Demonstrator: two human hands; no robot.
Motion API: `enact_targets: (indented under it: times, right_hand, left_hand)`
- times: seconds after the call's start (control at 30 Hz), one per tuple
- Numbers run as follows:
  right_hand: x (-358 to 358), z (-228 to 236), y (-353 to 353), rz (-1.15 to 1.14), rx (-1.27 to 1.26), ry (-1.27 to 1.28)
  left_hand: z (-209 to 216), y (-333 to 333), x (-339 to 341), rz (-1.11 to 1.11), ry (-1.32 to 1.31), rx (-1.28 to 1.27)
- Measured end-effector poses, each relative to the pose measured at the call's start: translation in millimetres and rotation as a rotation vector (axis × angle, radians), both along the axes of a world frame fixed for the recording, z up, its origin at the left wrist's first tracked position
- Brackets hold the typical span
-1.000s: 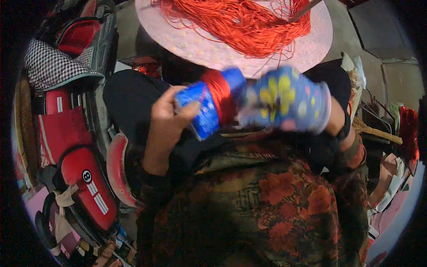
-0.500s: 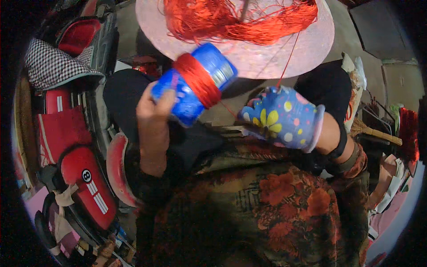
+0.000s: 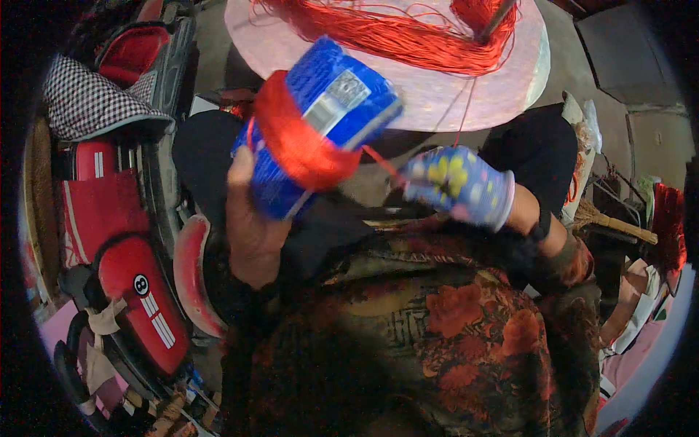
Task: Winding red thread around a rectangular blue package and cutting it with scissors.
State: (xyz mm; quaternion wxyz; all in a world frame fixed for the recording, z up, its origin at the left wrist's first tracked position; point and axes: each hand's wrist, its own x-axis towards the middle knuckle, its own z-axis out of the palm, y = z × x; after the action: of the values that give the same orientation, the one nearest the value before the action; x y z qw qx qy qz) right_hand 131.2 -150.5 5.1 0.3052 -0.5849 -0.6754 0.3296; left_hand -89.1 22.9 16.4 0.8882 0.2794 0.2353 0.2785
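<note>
Turned and lifted since half a second ago, the blue packet point(image 3: 314, 69) looks larger, and the rod point(image 3: 497, 20) among the cord has shifted toward the right side of the pink tray point(image 3: 473, 109). That round, shallow tray carries a loose hank of red cord point(image 3: 393, 40) spread across its far part, stray loops slipping out of the bundle. The packet sits tilted in the air, overlapping the tray's near left edge in this view; its wrapping hides whatever is inside. It is blocky and bright blue, with a pale label point(image 3: 336, 100) on its upper face, and a thick, glossy red winding point(image 3: 302, 142) circles its middle; motion blurs its edges slightly. Just below the tray's left side, the bare left hand point(image 3: 251, 226) grasps the packet's near end. Below the tray's near edge, the right hand point(image 3: 459, 183), in a flowered blue glove, pinches a cord strand point(image 3: 382, 164) that runs to the winding, while another thin length point(image 3: 464, 105) rises toward the hank.
</note>
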Motion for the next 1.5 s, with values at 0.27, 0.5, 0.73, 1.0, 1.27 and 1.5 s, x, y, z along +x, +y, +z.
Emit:
enact_targets:
  times: [0.27,0.5,0.73,1.0,1.27,1.5]
  right_hand:
    - [21.8,52.2,41.8,-0.001,0.063,0.077]
    - [22.3,0.8,12.7,-0.141,-0.175,0.355]
    - [-5.9,61.6,24.3,0.153,0.054,-0.363]
    - [38.8,-12.3,34.9,-0.196,-0.109,0.378]
    - [6.3,25.1,13.7,0.210,0.219,-0.234]
    - [33.1,9.9,45.4,-0.096,-0.005,0.303]
  left_hand:
    - [-12.7,-6.4,-1.2,-0.588,0.446,0.385]
    - [14.2,-5.8,-4.7,-0.225,0.090,0.164]
    - [-10.5,3.2,5.8,-0.213,0.525,0.536]
    - [4.0,-3.0,-17.1,-0.408,0.146,0.143]
    - [-11.3,3.0,1.4,-0.086,0.542,0.460]
    - [-1.5,0.9,-6.9,-0.697,0.247,0.352]
